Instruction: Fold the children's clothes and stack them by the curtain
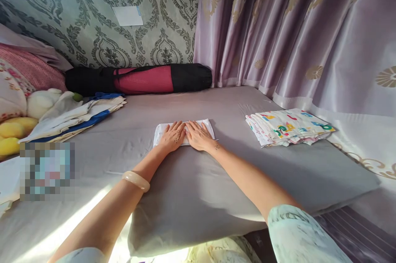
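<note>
A small white folded cloth (158,134) lies flat on the grey bed sheet (198,180) in front of me. My left hand (173,136) rests palm down on its left half, fingers stretched out. Beside it my right hand (199,135) presses flat on the right half, fingers extended too. The two hands nearly meet at the index fingers and cover most of the cloth, so only its edges show. A pale bangle (136,181) circles my left wrist.
To the right lies a stack of folded printed cloths (289,126). Folded white and blue clothes (83,116) sit at left, near plush toys (18,129) and a blurred-out item (49,170). A black and red rolled bag (142,79) lies along the wall; purple curtains (278,27) hang at right.
</note>
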The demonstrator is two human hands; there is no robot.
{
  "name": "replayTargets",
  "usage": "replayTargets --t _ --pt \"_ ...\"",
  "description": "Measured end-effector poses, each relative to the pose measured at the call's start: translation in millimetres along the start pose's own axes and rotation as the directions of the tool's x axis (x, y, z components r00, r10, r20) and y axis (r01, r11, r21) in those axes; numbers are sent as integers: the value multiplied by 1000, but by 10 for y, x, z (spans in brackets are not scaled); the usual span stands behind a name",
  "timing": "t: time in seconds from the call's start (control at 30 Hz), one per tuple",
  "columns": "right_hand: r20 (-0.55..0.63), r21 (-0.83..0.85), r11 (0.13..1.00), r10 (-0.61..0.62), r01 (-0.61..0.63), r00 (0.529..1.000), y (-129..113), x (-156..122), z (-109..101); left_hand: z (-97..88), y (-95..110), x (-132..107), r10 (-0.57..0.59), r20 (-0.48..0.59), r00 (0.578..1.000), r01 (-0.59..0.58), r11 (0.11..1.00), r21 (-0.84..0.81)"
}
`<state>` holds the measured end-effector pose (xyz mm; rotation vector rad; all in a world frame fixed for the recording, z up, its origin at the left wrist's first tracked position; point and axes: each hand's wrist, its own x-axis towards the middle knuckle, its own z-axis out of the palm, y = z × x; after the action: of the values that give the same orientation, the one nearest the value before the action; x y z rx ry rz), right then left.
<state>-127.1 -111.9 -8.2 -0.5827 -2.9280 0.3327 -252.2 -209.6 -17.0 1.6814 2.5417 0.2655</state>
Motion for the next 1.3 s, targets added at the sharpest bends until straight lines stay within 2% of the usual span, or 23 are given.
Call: replayTargets --t 0.13,0.3,0.5,0.67,0.77,0.87,0.97,1.1,1.23,1.3 --pt "55 31 1000 -1 -1 998 52 40 -43 -76 -4 -35 3 5 1000 -3 1000 -5" --pt "-6 -35 996 85 -85 996 266 57 -53 -133 -167 -92 -60 -56 997 64 996 65" --pt "31 -50 988 145 -144 989 453 40 20 -106 -323 -82 -100 7 995 99 993 61" --pt "41 -62 991 119 -117 992 342 -8 -64 -144 -246 -144 -79 -21 997 81 994 74" --pt "1 -63 998 9 -9 1000 192 -112 -106 -163 -158 -239 44 -46 998 -40 996 85" --pt "45 -38 997 -70 72 997 82 -212 -99 -141 -113 -300 113 23 993 -115 990 78" --pt "87 -18 998 -62 64 994 53 -251 -77 -99 -129 -303 111 71 991 -114 992 49" --pt "110 -6 998 -54 55 992 76 -226 -93 -74 -176 -270 115 71 991 -116 993 14" --pt "168 39 998 -56 50 984 100 -153 -177 -118 -185 -233 116 85 990 -115 993 -15" --pt "147 40 999 -41 36 988 110 -108 -214 -149 -174 -212 124 63 990 -123 992 -13"
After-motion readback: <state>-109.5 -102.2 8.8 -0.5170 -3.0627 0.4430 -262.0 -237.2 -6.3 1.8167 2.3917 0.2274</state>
